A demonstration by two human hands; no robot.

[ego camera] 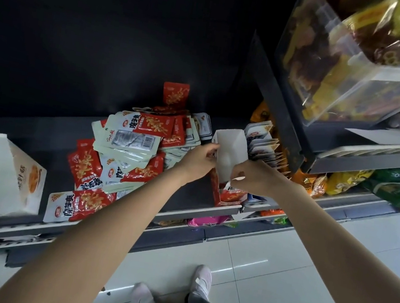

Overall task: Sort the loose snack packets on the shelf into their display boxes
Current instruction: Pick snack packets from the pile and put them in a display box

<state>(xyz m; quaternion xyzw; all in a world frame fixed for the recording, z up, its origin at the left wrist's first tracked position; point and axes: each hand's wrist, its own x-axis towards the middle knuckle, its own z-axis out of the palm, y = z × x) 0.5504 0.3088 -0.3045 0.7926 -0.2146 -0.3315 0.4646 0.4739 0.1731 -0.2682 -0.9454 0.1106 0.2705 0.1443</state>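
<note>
Your left hand grips left wall of open box, steadying it upright at shelf front. Right hand pinches front flap, likely holding mouth wide for loading. Loose packets heaped just left, unsorted.

A single head-worn camera looks steeply down and forward, close above the shelf crossing mid-frame. The floor fills the lower right; the view is wide-angle.
</note>
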